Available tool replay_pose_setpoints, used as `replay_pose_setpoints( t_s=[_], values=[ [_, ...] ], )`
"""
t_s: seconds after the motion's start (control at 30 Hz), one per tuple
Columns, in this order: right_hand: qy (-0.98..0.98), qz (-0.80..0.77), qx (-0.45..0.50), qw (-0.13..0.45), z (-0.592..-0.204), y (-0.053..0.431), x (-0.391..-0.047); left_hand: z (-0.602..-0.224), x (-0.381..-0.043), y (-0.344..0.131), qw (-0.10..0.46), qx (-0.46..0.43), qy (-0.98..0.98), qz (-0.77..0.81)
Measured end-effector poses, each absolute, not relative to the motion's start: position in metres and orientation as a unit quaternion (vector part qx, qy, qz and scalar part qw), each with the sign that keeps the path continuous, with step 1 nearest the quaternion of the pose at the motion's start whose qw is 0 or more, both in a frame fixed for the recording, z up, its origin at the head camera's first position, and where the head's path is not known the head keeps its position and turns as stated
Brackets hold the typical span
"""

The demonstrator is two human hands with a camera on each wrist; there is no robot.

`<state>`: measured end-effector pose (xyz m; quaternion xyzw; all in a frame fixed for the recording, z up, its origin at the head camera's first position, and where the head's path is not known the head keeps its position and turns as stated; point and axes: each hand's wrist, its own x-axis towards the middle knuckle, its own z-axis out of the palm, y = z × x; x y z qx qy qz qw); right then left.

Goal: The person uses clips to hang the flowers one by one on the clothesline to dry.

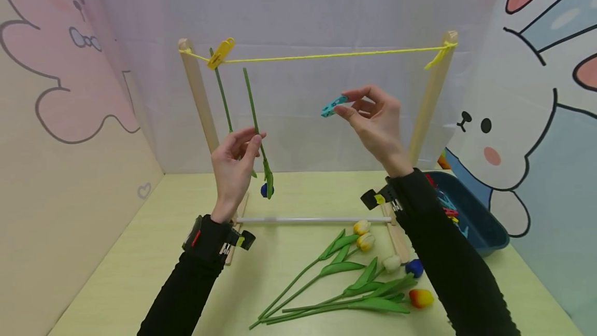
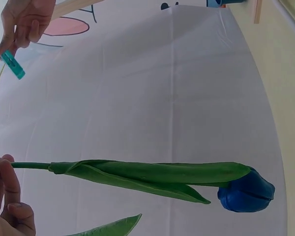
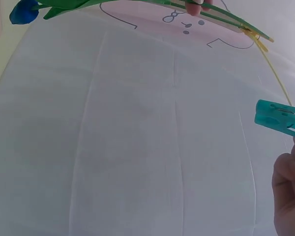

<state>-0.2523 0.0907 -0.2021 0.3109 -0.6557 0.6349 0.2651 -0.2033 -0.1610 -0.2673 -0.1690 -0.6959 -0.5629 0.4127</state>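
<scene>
My left hand [image 1: 235,165] pinches the green stem of an artificial blue tulip [image 1: 267,190] between thumb and fingers; the flower hangs head down. In the left wrist view the tulip's leaves [image 2: 152,172] lie along its stem. Up to the right, my right hand [image 1: 377,123] pinches a teal clothespin [image 1: 334,106] by one end, below the yellow line [image 1: 322,56]. A yellow clothespin [image 1: 221,54] grips the line near its left end, with another green stem [image 1: 222,92] hanging from it. The lower part of that second flower is mostly hidden behind my left hand.
Wooden posts [image 1: 431,95] carry the line, joined low by a white rod [image 1: 312,220]. Several tulips [image 1: 345,268] in yellow, white, blue and orange-red lie on the table [image 1: 116,274]. A dark blue bin [image 1: 487,227] with clothespins stands right, partly behind my right sleeve.
</scene>
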Motion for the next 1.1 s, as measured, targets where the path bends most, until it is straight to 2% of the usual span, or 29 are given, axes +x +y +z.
replay_pose_setpoints(
  t_s=[0.5,1.1],
  values=[
    [-0.602,0.653,0.356,0.292,-0.171,0.053,-0.263,-0.255,-0.208,-0.166,0.401,-0.156,-0.7,-0.57],
    [-0.584,0.673,0.346,0.295,-0.13,0.014,-0.264,-0.241,-0.216,-0.165,0.405,-0.16,-0.686,-0.582]
  ],
)
